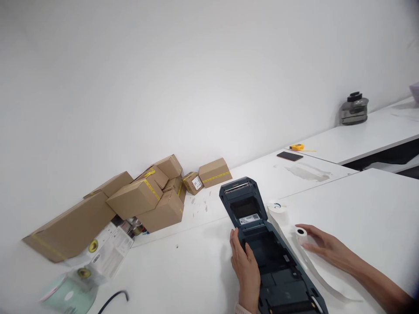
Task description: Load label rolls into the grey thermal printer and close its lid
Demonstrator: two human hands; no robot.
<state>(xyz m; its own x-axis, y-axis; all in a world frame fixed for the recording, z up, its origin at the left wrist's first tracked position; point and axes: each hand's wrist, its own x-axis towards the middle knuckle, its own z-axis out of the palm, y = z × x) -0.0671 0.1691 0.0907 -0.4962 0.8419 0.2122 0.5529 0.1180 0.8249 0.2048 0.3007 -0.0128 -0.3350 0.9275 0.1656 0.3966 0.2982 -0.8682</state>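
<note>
A dark blue-grey label printer (278, 266) stands out at the lower middle, its lid (244, 205) swung up and its hollow inside showing. Wrapped around the printer's left side, just below the hinge, is my left hand (245, 261). My right hand (319, 240) pinches a small white paper roll (301, 235) with a dark core, to the right of the printer. Behind the printer a larger white label roll (277, 211) sits on the table. A long paper strip (314, 270) curves along the printer's right side, running toward the front.
Cardboard boxes (137, 198) are piled along the wall at left. In front of them are white packages (111, 253), a mint-green container (70, 296) and a black cable (114, 298). A phone (290, 156), a yellow tape measure (297, 147) and a grey jug (354, 111) are farther right.
</note>
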